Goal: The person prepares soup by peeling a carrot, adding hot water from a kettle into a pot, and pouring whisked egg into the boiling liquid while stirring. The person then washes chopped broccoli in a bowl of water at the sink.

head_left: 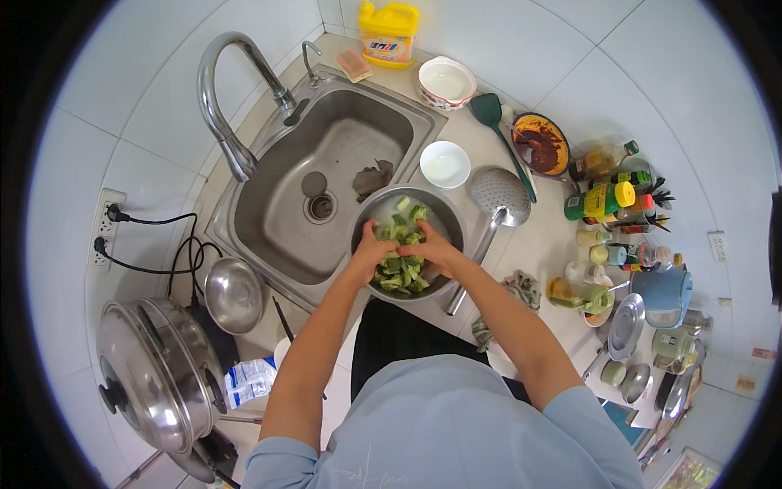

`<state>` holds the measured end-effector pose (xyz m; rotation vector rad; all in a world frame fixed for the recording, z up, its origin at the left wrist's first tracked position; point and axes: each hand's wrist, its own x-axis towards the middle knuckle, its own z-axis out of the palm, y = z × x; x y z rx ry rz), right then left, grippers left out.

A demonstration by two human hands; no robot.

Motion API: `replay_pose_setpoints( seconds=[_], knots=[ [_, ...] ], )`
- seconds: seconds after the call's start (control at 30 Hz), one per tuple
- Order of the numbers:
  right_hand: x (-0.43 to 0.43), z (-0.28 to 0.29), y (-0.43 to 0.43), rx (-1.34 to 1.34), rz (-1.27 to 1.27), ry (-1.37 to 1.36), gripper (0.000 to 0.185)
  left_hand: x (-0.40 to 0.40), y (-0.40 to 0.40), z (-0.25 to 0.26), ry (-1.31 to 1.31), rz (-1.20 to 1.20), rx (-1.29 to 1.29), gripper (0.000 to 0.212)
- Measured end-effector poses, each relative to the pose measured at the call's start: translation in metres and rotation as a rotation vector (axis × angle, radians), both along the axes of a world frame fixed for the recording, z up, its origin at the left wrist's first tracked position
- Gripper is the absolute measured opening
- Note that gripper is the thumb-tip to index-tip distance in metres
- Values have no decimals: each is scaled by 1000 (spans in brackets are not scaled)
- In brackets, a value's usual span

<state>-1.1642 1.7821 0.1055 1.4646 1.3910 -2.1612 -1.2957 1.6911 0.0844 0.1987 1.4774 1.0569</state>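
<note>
A round metal basin (454, 211) stands at the sink's right front corner, holding cut broccoli (400, 269) and some cloudy liquid. My left hand (372, 252) is inside it, fingers curved around broccoli pieces from the left. From the right, my right hand (437, 249) cups the same heap, and the two thumbs nearly meet over it. Florets and pale stem pieces show between and below my hands. Parts of my fingers are hidden among the pieces. Just beyond the basin sits a small white bowl (445, 164), and a perforated metal skimmer (501, 195) lies to its right.
The steel sink (275, 244) has a tall faucet (235, 110), a drain and a dark wet scrap (372, 178). A green spatula (489, 113) rests beside a sauce bowl (540, 145). Bottles (599, 200) crowd the right. A large steamer pot (153, 373) and plugged cords (159, 269) are left.
</note>
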Motion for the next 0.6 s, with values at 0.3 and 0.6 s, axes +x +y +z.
replay_pose_setpoints(
  seconds=[0.3, 0.6],
  knots=[
    [27, 16, -2, 720, 416, 517, 56, -13, -17, 29, 171, -357, 257, 67],
    [0, -9, -3, -107, -225, 240, 81, 6, -4, -1, -190, 116, 9, 62]
  ],
)
